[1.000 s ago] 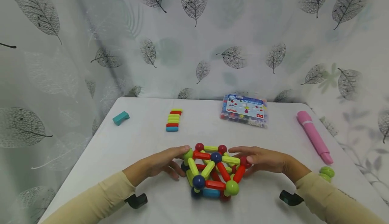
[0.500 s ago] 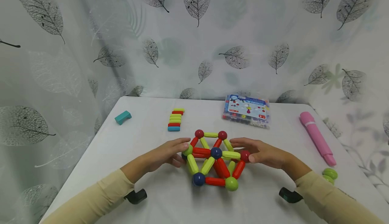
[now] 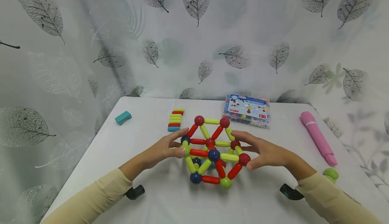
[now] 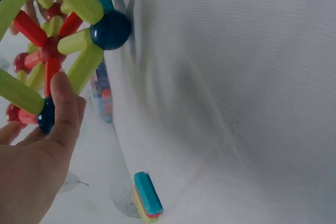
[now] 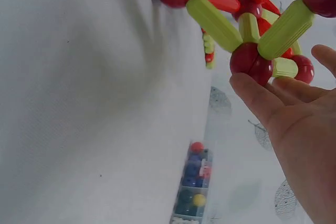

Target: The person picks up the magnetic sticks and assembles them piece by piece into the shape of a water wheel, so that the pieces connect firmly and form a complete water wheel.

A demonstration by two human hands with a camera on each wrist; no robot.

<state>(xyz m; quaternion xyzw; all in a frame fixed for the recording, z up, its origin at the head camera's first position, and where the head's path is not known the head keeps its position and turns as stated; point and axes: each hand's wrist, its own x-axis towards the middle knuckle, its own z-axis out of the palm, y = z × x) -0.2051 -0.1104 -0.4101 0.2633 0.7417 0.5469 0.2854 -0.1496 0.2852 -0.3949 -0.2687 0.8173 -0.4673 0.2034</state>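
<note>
A ball-and-stick model (image 3: 214,155) of red, dark blue and green balls joined by red and yellow-green rods is held between both hands over the near middle of the white table. My left hand (image 3: 159,151) grips its left side, the thumb by a green ball and the fingers behind, near a dark blue ball (image 4: 47,115). On the right side, my right hand (image 3: 270,151) holds it with the thumb at a red ball (image 3: 244,159). Fingertips of that hand touch another red ball (image 5: 252,64) from behind. A short blue rod shows low inside the model, partly hidden.
Several loose rods (image 3: 174,120) lie in a column behind the model. A labelled plastic box (image 3: 247,112) of parts stands at the back right. A teal block (image 3: 123,117) is at the far left, a thick pink marker (image 3: 317,138) and green rounded pieces (image 3: 331,173) at the right.
The model's far side has tipped upward, bringing its open inner frame into view. Both hands have risen along with it and kept their holds at its two sides.
</note>
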